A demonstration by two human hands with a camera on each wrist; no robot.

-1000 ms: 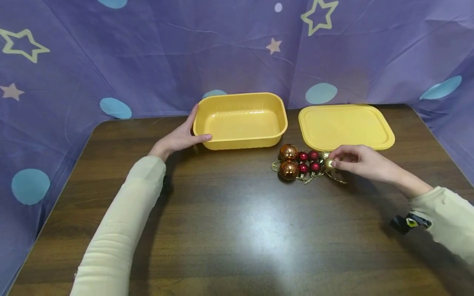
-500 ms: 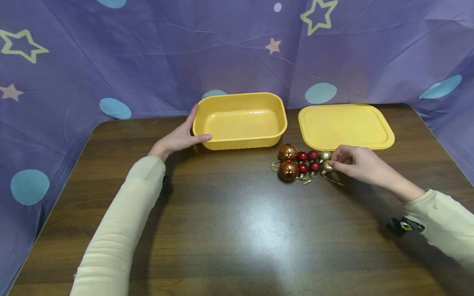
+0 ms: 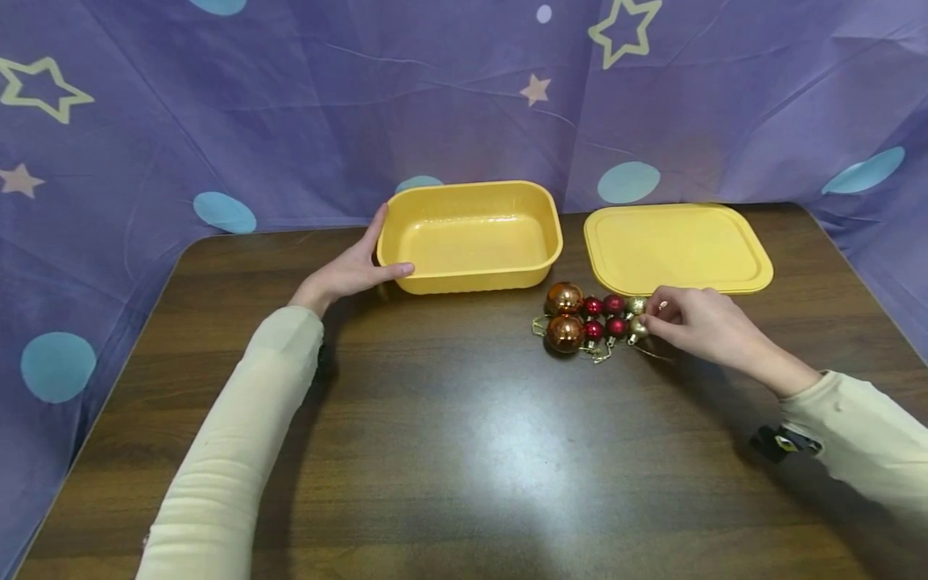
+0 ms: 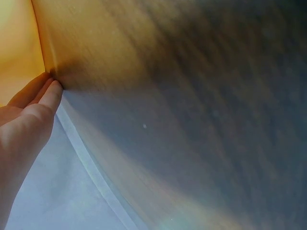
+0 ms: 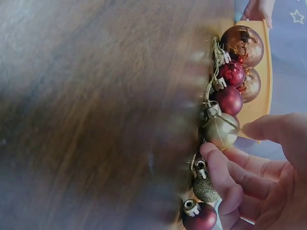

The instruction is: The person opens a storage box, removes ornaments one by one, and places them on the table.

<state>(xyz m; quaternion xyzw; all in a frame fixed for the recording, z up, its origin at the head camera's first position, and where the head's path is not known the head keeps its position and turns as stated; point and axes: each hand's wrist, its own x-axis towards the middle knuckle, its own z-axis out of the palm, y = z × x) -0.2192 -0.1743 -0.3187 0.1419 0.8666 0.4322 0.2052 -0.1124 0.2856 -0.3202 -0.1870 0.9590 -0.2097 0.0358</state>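
Observation:
My left hand (image 3: 351,270) holds the left end of a yellow plastic container (image 3: 471,282), thumb over the front rim and fingers along the side. Nothing lies inside it. My right hand (image 3: 706,322) pinches a small matte gold Christmas ball (image 5: 221,132) between thumb and fingers at the right end of a row of baubles. Two larger copper balls (image 3: 564,333) and several small dark red balls (image 3: 616,328) sit to its left. A glittery gold ball (image 5: 205,189) and another dark red ball (image 5: 199,216) show close to my fingers in the right wrist view.
A yellow lid (image 3: 681,246) lies flat at the back right, beside the container. Gold hanging strings (image 3: 600,354) trail from the baubles across the brown wooden table (image 3: 435,451). A purple curtain (image 3: 449,97) hangs directly behind the table's back edge.
My right hand has shifted slightly left, and the gold ball has come in closer to the red ones. My left hand and the container have stayed put.

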